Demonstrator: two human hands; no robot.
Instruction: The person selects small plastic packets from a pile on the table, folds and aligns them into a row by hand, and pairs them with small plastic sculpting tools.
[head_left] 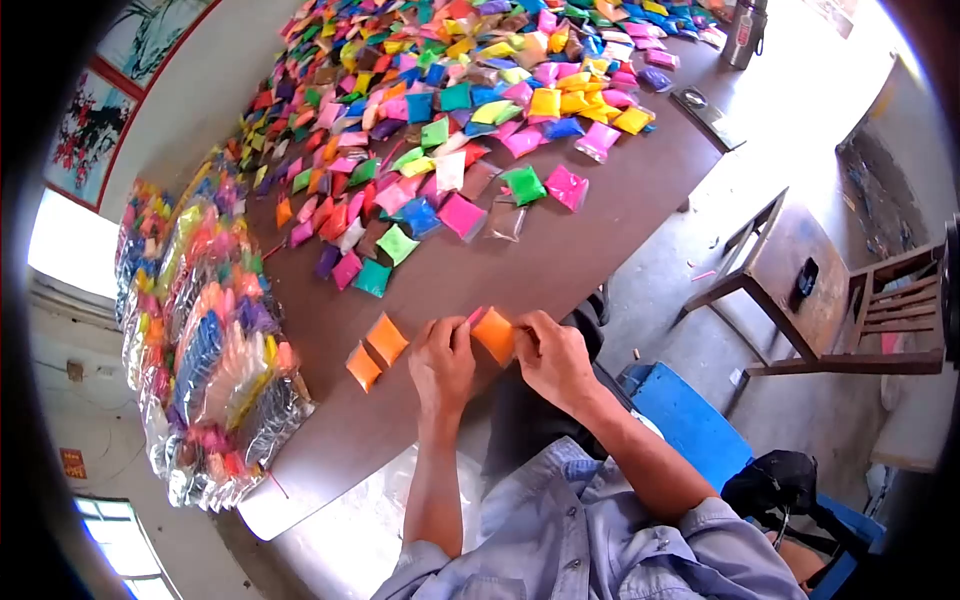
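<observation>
A small clear packet with orange filling [494, 335] is between my two hands, above the near edge of the brown table. My right hand [552, 355] pinches its right side. My left hand [443, 362] is closed, with thumb and fingertips at the packet's left edge. A small pink bit [475, 316] shows by the left fingertips; what it is I cannot make out. Two more orange packets lie on the table left of my left hand, an upper one [387, 339] and a lower one [363, 368].
A big heap of coloured packets [440, 130] covers the table's far part. Clear bags stuffed with coloured packets [215, 340] stand along the left. A steel flask [744, 35] is at the far right corner. Right of the table are a wooden chair [800, 260] and a blue stool [685, 415].
</observation>
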